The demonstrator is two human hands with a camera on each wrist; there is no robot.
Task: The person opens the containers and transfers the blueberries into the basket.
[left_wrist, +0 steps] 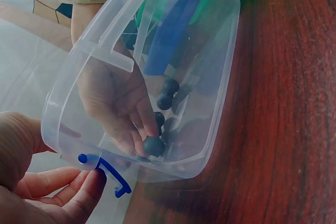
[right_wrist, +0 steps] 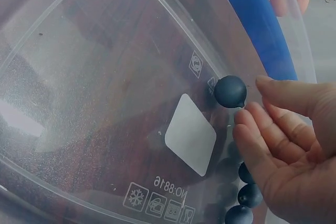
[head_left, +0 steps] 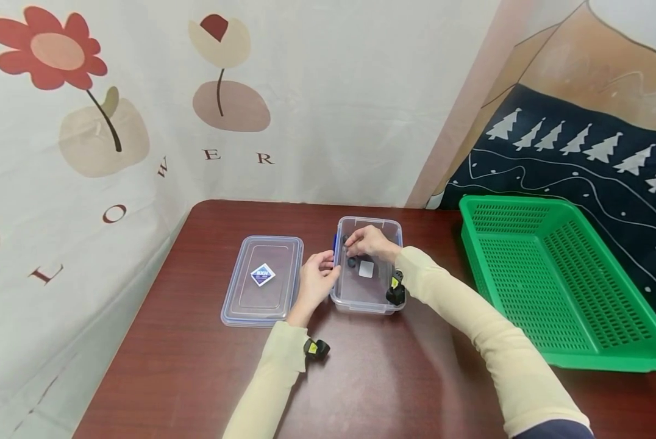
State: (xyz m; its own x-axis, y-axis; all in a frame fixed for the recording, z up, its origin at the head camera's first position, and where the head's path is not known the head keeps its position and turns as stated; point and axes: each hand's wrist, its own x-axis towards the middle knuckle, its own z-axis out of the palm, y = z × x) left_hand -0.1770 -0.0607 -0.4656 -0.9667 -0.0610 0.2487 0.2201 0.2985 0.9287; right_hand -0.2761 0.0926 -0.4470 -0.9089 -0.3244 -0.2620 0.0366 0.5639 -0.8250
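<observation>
A clear plastic storage box [head_left: 367, 292] stands uncovered on the table. My left hand [head_left: 318, 277] holds its left side; in the left wrist view the thumb overlaps the wall and the fingers [left_wrist: 86, 195] are at the blue latch [left_wrist: 113, 174]. Reaching inside over the left half is my right hand [head_left: 373, 242], fingers loosely bent. One dark round ball [right_wrist: 230, 91] with a small nub lies just off its thumb and fingertips. Several more dark balls [right_wrist: 250, 195] line the box floor beside that hand, partly hidden by it. A pale diamond-shaped label [right_wrist: 191, 136] is on the floor.
Left of the box lies its clear lid [head_left: 267, 296] with a blue-and-white sticker [head_left: 263, 275]. A large green slotted basket [head_left: 525, 280] stands at the right of the dark red wooden table [head_left: 196, 378]. A printed curtain [head_left: 333, 122] hangs behind the table's back edge.
</observation>
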